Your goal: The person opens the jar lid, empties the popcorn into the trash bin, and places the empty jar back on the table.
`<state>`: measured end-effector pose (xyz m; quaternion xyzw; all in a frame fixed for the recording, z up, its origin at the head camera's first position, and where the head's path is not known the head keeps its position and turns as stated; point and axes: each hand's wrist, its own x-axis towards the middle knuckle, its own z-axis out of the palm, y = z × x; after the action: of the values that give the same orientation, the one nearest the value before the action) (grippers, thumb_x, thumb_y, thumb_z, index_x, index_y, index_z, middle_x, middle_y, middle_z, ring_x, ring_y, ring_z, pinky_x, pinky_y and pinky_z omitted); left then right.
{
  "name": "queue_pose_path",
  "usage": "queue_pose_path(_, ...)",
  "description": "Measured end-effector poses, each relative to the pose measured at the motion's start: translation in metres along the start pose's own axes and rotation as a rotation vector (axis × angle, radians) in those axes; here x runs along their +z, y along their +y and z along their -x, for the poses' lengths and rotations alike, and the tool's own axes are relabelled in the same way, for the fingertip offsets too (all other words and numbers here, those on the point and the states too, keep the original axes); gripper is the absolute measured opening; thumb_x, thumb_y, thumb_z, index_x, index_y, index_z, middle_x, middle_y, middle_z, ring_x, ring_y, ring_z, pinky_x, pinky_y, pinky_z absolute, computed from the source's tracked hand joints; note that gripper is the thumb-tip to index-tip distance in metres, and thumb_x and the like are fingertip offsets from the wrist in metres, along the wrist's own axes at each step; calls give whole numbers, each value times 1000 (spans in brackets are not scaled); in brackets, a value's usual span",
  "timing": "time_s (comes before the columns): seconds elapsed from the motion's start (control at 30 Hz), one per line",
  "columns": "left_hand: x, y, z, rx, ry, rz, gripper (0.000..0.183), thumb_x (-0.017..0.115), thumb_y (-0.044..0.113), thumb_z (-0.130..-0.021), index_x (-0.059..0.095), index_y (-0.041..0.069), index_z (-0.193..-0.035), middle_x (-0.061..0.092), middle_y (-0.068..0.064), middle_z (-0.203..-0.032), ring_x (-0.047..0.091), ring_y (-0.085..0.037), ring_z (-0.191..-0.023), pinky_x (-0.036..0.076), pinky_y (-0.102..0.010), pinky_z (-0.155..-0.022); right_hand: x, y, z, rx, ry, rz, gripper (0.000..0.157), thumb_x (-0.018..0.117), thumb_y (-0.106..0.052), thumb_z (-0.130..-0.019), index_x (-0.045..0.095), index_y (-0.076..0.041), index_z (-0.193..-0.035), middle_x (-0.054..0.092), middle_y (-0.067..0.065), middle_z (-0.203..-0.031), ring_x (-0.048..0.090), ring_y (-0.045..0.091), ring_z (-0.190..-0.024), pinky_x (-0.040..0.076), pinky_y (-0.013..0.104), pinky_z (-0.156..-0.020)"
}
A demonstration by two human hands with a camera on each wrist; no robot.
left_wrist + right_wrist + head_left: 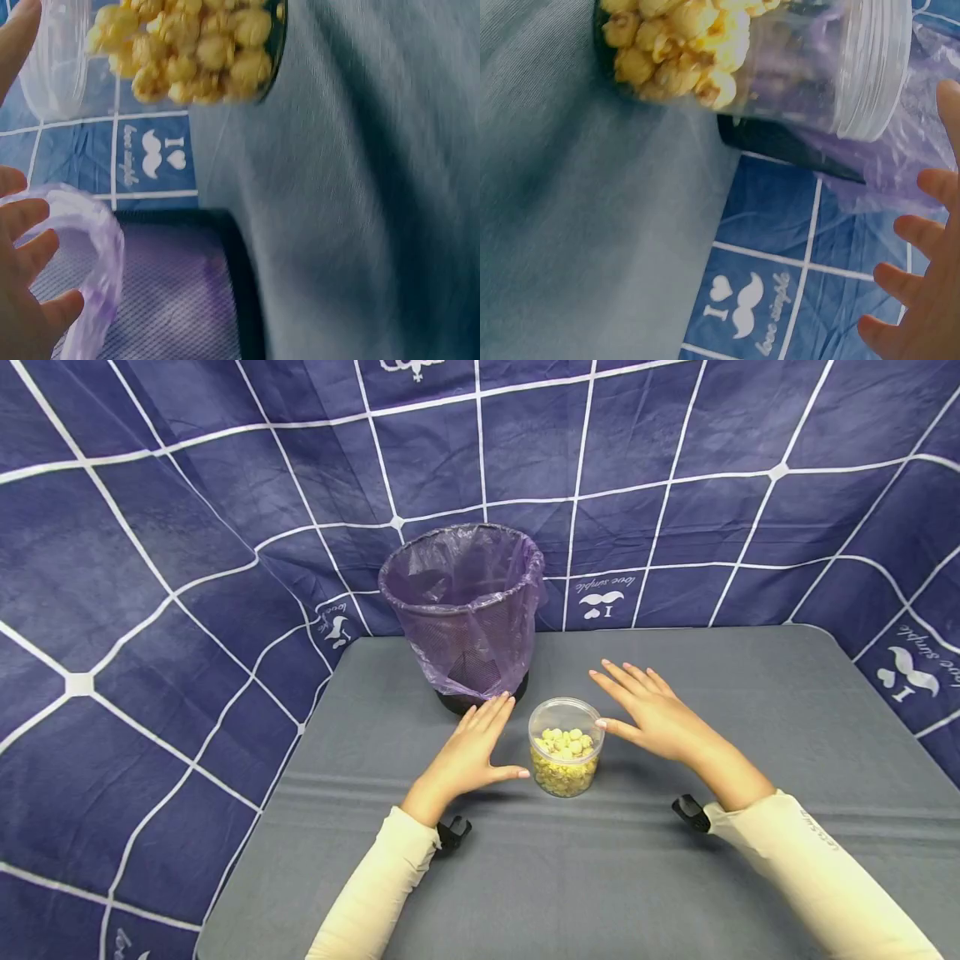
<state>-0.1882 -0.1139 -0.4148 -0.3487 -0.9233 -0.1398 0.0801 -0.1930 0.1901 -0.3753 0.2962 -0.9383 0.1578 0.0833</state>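
Note:
A clear plastic jar (566,752) about half full of yellow popcorn (202,52) stands upright on the grey table, its top uncovered. On its left is my left hand (472,752), fingers straight and spread, the thumb tip close to the jar's side. My right hand (660,718) hovers on the other side with fingers extended, its thumb tip overlapping the jar's rim in the head view. Neither hand grips anything. In the right wrist view the threaded jar neck (874,67) shows near the right thumb.
Behind the jar, to the left, stands a black mesh bin (472,652) lined with a purple plastic bag (525,568). A blue curtain (637,443) with white grid lines hangs behind and beside the grey table (600,877).

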Motion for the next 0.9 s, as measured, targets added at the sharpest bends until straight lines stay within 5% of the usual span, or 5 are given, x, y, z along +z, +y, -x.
queue_pose_path(0.23,19,12,-5,-30,-13,138,110,66,60,-66,13,2,-143,17,-11,-147,17,-24,-133,16,-38,-106,4,-12,-8,-42,-19,-58,76,55,-51,-82,24,-16,-142,22,13,-145,20,39,-129,12,52,-102)
queue_pose_path(0.47,36,26,-8,-139,-48,357,110,72,52,-66,12,0,-142,21,-16,-144,20,-26,-131,22,-40,-103,11,-27,-14,-63,-66,-82,88,58,-56,-77,24,-7,-141,23,18,-143,21,39,-128,13,51,-103)
queue_pose_path(0.9,69,45,-16,-193,200,698,104,83,33,-58,21,8,-137,39,-17,-128,40,-26,-117,31,-34,-98,25,-51,-23,-61,-61,-5,102,66,-61,-65,31,2,-136,36,26,-133,35,40,-120,26,52,-97)
